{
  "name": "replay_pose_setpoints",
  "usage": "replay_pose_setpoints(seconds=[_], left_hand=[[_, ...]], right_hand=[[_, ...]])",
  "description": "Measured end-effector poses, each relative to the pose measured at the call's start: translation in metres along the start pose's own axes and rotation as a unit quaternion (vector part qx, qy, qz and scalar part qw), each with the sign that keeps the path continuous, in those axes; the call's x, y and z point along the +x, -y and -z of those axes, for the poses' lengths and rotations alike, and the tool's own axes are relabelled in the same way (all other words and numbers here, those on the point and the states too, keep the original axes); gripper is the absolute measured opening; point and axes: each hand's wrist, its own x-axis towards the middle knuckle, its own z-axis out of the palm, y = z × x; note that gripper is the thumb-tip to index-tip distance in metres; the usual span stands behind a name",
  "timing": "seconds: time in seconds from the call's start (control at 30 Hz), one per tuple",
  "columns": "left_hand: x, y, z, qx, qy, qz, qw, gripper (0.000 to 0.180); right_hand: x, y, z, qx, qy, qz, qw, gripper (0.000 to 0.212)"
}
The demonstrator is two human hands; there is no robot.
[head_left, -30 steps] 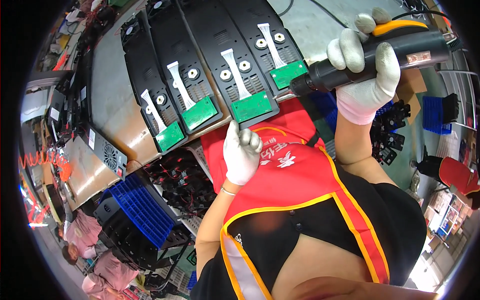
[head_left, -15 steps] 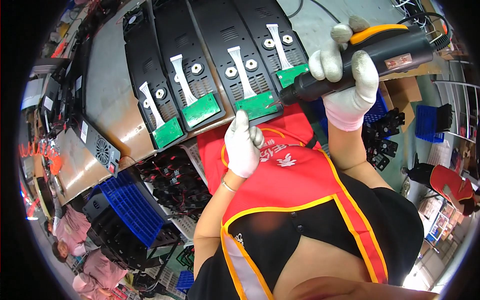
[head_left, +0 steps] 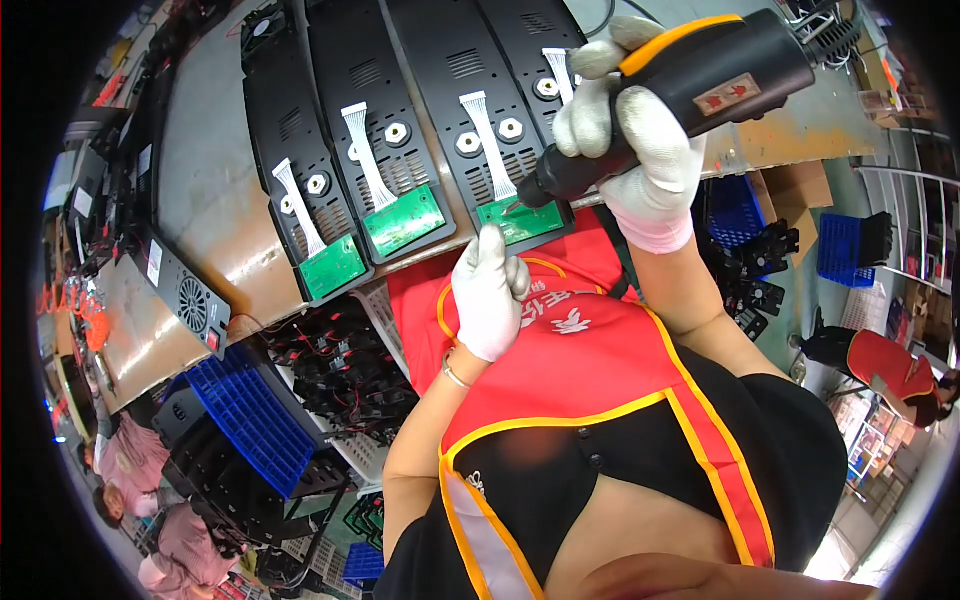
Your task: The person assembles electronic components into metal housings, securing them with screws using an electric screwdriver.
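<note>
The right hand (head_left: 640,150), in a white glove, is wrapped tight around a black electric screwdriver with an orange strip (head_left: 690,85) — its fingers (head_left: 590,100) are closed fully about the body of the tool, and the tip points down and to the left onto a green circuit board (head_left: 520,220). That board sits at the near end of a black metal panel (head_left: 470,110) lying on the counter (head_left: 210,190), with a white ribbon cable (head_left: 488,140) running up from it between two round fittings. The left hand (head_left: 490,295), also gloved in white, rests just below the near edge of the same board, its fingers drawn loosely together with the fingertips toward the board; whether it pinches anything small cannot be told. Two more black panels lie side by side to the left, each with its own green board (head_left: 403,220) (head_left: 332,268) and white cable. Below the counter's edge stand a blue plastic crate (head_left: 250,420) and a bin of black parts with red wires (head_left: 345,370) — the person's red apron with yellow trim (head_left: 590,350) fills the middle of the view.
</note>
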Motion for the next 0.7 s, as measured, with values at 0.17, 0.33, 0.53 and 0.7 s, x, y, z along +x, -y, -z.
replay_pose_setpoints(seconds=[0.17,0.33,0.53,0.7], left_hand=[[0.0,-0.002,0.001,0.001,0.007,0.002,1.0,0.03],[-0.001,-0.004,-0.002,-0.004,-0.002,0.013,1.0,0.028],[0.002,-0.004,0.001,-0.013,-0.003,0.006,1.0,0.029],[0.001,-0.005,-0.002,0.02,0.003,-0.01,1.0,0.032]], right_hand=[[0.004,-0.003,-0.01,0.037,0.014,-0.034,0.999,0.04],[0.001,-0.003,-0.025,0.08,-0.104,-0.099,0.986,0.046],[0.004,-0.006,-0.028,0.08,-0.07,-0.109,0.988,0.045],[0.053,-0.046,0.029,-0.065,0.373,0.225,0.898,0.045]])
